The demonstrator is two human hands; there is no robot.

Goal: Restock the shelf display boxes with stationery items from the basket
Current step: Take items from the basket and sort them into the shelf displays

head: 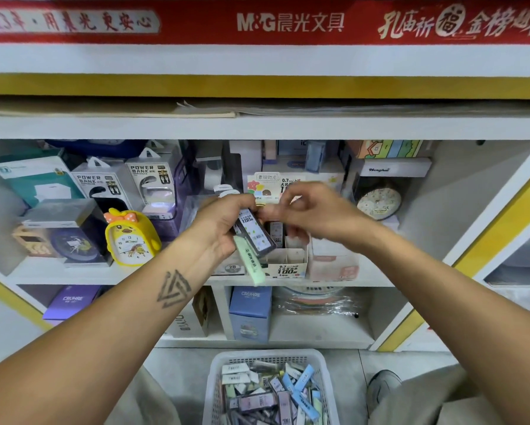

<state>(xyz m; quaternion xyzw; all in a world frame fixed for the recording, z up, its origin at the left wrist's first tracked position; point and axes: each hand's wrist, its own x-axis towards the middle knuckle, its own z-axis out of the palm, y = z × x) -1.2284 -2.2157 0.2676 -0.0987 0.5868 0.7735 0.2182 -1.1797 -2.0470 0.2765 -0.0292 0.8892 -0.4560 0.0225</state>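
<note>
Restocking under way: above the compartmented display box [288, 262] on the shelf, the left hand [224, 225] grips a bundle of slim lead cases [253, 237], long axes tilted, lower ends pointing down-right toward the box. The right hand [312, 210] pinches at the bundle's top, seemingly drawing one out. Next likely: slot it upright. The basket [270, 391] waits below the box.

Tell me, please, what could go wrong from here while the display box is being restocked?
The left hand grips several lead cases at once; the pale green case sticks out below and could slip toward the basket. The right hand, blurred, hides the display box slots, so a case may land in the wrong one.
</note>
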